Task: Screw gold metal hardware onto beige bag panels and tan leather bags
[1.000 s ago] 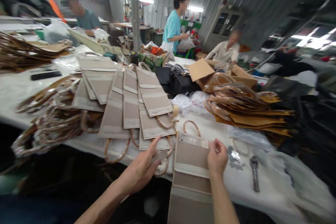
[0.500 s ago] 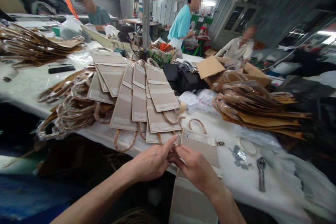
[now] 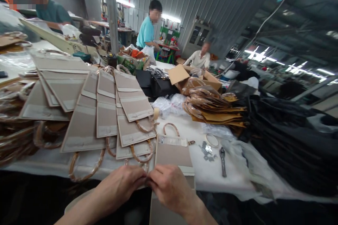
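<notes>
At the table's front edge my left hand [image 3: 124,184] and my right hand [image 3: 169,190] meet, fingertips pinched together. Whatever lies between the fingertips is too small and hidden to name. Beneath my right hand a long taupe bag panel [image 3: 174,154] hangs over the edge, its curved brown handle [image 3: 171,129] pointing away from me. A small dark metal tag [image 3: 191,142] sticks out at its upper right corner. To the left, several similar panels [image 3: 84,126] lie overlapped, with plastic-wrapped handles [image 3: 88,168] toward me.
Right of the panel lie small metal plates [image 3: 207,151], a roll of clear tape [image 3: 212,140] and a dark hand tool [image 3: 223,161]. Beyond are stacked brown pieces [image 3: 216,105], a cardboard box [image 3: 179,74] and black bags [image 3: 161,86]. Black material [image 3: 290,140] is heaped right. Three people work behind.
The view has turned right, so the table's things sit further left. My left thumb was raised with the fingers stretched; now both hands' fingers are bent and pinched together.
</notes>
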A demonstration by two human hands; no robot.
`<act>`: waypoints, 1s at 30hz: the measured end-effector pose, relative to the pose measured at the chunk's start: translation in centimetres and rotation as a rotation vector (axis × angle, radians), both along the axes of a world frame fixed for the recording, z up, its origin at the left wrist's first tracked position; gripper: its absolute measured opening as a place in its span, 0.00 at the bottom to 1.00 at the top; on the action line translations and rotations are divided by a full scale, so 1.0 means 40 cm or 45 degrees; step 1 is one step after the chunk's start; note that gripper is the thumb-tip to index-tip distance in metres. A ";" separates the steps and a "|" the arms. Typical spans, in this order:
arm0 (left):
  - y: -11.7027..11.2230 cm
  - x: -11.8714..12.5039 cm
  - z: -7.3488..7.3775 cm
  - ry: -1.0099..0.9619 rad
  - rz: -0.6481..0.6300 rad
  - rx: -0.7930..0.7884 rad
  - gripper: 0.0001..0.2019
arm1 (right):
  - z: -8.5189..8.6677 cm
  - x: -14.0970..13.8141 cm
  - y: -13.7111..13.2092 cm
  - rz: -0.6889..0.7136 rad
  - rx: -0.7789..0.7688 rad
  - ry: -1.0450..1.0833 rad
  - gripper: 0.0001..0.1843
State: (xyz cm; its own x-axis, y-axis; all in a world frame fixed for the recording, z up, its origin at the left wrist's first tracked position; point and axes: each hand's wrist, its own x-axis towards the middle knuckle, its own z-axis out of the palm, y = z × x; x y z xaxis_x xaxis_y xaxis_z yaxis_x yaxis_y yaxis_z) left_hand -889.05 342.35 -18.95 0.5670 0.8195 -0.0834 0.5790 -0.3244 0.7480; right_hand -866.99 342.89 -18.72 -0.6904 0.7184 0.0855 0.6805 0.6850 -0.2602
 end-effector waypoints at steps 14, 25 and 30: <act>0.012 -0.062 -0.036 -0.435 0.253 -0.110 0.22 | -0.020 -0.041 -0.058 0.210 0.474 0.795 0.04; -0.017 -0.042 -0.051 -0.505 0.391 -0.192 0.17 | -0.190 0.049 0.174 -1.087 -0.204 1.348 0.26; -0.031 -0.029 -0.064 -0.455 0.301 -0.231 0.13 | -0.253 0.038 0.213 -1.213 -0.001 1.231 0.23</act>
